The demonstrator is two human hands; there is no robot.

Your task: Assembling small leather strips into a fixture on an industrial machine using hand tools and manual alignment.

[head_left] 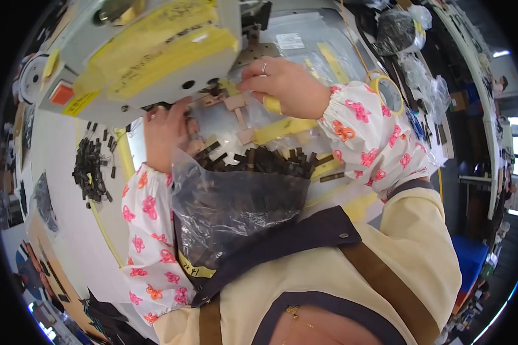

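A sewing machine [155, 63], pale grey with yellow tape across its head, stands in front of me. My right hand [290, 86] is at the right of the needle area, thumb and fingers drawn together; what they hold, if anything, is hidden. A yellow wrap [271, 104] covers one of its digits. Under the machine head's lower edge, my left hand [167, 132] has curled fingers whose tips are partly hidden. Between the hands sit pinkish guide blocks [236, 103]. Closer to me, small dark brown strips [265, 161] spill from a clear plastic bag [236, 201].
Left of the machine lies a pile of dark strips [92, 167] with loose threads. A tape roll [387, 94] stands beyond my right sleeve. Yellow tape [285, 129] runs across the machine bed. Crumpled clear plastic [423, 77] lies at the far right.
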